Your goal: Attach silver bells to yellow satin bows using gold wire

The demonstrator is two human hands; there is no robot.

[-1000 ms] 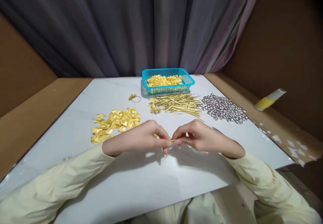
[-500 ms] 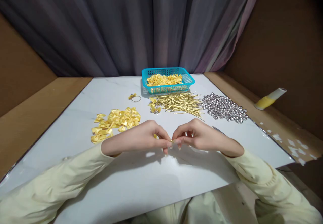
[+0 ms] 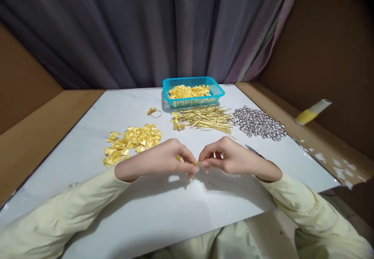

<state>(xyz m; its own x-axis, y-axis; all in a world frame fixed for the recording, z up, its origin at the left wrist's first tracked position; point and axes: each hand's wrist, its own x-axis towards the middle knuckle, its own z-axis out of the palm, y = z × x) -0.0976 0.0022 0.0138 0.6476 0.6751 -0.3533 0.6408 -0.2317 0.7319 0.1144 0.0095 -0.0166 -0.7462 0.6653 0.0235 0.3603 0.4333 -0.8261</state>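
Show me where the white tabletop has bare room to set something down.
Free: white tabletop behind the yellow bow pile, left of the blue basket; the near strip before the left hand and right hand, which pinch a small gold piece. Crowded: gold pins and silver beads along the back.

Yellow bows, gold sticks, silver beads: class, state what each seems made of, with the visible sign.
Pile of yellow bows: probably satin ribbon; glossy, soft folds. Thin gold sticks: likely metal wire; straight, shiny. Heap of round silver beads: metal or metallised plastic; mirror-bright, cannot tell which.
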